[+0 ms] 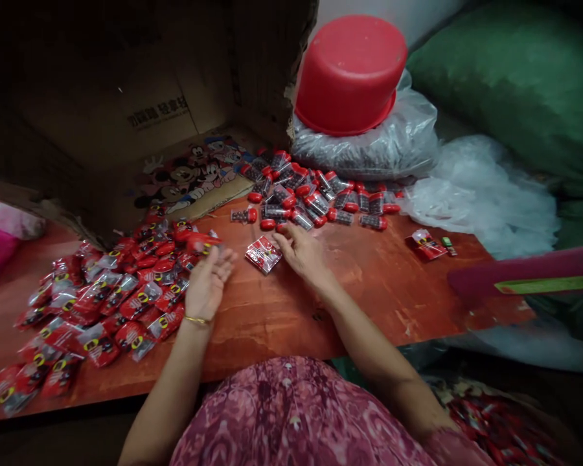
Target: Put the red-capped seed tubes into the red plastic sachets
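Observation:
My left hand [208, 282] hovers palm up over the table's middle, fingers apart and nothing in it, at the right edge of a big heap of red printed packets [102, 298]. My right hand [301, 251] lies flat with fingers stretched, fingertips touching a single red packet [263, 254] and reaching toward a pile of small clear tubes with red caps [311, 194].
The reddish wooden table [379, 285] carries a torn cardboard box [140, 110] with a cartoon sheet behind the heap. A red upturned basin [350, 74] sits on a clear plastic bag. One loose packet [426, 244] lies at the right. A green sack [515, 84] stands behind.

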Available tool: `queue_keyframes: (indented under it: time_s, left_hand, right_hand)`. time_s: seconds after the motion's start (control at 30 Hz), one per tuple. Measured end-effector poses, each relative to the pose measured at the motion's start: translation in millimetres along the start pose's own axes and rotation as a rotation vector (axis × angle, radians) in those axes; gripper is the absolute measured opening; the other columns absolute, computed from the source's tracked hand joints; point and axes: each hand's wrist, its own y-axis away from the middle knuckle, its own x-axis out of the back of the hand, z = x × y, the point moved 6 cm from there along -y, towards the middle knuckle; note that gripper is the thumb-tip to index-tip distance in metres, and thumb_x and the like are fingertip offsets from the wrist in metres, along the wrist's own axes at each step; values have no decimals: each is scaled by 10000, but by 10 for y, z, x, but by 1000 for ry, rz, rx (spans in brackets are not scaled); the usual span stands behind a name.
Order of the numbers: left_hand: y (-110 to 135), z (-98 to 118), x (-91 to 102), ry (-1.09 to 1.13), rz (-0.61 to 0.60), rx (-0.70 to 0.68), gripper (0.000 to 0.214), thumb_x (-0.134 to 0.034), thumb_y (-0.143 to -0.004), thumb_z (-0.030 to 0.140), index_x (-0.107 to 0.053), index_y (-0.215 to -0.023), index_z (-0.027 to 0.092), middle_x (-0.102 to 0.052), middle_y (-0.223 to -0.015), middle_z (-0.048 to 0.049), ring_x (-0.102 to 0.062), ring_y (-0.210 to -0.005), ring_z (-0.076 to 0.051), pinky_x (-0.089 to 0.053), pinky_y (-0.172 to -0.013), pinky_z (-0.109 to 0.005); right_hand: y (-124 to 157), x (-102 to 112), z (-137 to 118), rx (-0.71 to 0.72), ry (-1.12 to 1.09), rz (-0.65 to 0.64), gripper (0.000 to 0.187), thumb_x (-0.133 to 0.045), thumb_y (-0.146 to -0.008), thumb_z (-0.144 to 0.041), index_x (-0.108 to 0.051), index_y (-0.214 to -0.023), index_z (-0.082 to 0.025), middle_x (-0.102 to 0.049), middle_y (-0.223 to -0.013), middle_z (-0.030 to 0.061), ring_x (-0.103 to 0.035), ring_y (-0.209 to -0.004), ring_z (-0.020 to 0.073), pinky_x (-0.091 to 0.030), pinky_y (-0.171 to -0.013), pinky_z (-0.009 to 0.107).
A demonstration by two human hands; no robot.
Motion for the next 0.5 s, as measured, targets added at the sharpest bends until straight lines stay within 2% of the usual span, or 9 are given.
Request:
queue_keyframes:
  time_s: [0.07, 0.1, 0.17, 0.23, 0.33, 0.4, 0.5]
  left_hand:
    - [-91, 226, 184, 137, 137, -119, 244, -549, -784, 420, -594, -708, 193, -692, -806, -7, -640, -846, -104, -462, -811, -229]
    - [-113, 276, 224, 177, 165, -153, 300, -493, -807, 459, -591, -712, 192, -693, -839, -15, -634, -878, -105, -460, -829, -234]
    - [-120, 240, 185, 131, 136, -171, 347, -476, -793, 510, -606, -759, 190, -691, -899, -36, -628, -917, -129, -462, -851, -267]
    - [-97, 92, 22, -107, 24, -201, 327, -583, -723, 490, -630, -852, 193, -690, -938, -54, -629, -926, -171, -458, -868, -318]
    - [-46, -132, -340, -703, -196, -443, 362, -683, -652, 402, -662, -952, 201, -658, -1073, -94, -571, -1052, -243, -372, -972, -398]
    - [-54, -234, -516, -1062, -248, -623, 350, -687, -652, 380, -678, -963, 222, -594, -1195, -103, -453, -1195, -294, -256, -1041, -461]
    - [-164, -311, -607, -1394, -236, -697, 285, -654, -685, 383, -695, -935, 252, -556, -1246, -96, -362, -1257, -345, -192, -1034, -536]
  right_hand:
    - [-190, -31, 87, 39, 245, 7, 340, -481, -843, -423, -623, -1012, -163, -611, -961, 123, -534, -842, 222, -404, -696, 318]
    - [-251, -63, 134, 55, 337, -9, 346, -492, -840, -406, -617, -1049, -162, -601, -1005, 138, -521, -877, 242, -398, -706, 330]
    - [-279, -127, 215, 96, 459, -60, 351, -485, -846, -367, -598, -1113, -171, -588, -1059, 143, -503, -909, 258, -387, -717, 341]
    - [-184, -130, 283, 125, 525, -85, 351, -449, -861, -329, -582, -1149, -179, -587, -1069, 134, -494, -902, 253, -378, -718, 343]
    - [122, 24, 390, 106, 589, -51, 355, -443, -850, -307, -582, -1151, -180, -592, -1038, 125, -483, -867, 243, -367, -684, 333]
    - [369, 183, 465, 80, 623, -13, 359, -454, -837, -311, -581, -1149, -185, -596, -1001, 117, -479, -831, 233, -361, -655, 325]
    - [688, 395, 544, 56, 649, 39, 353, -447, -840, -328, -584, -1134, -187, -593, -987, 108, -481, -831, 229, -373, -673, 333]
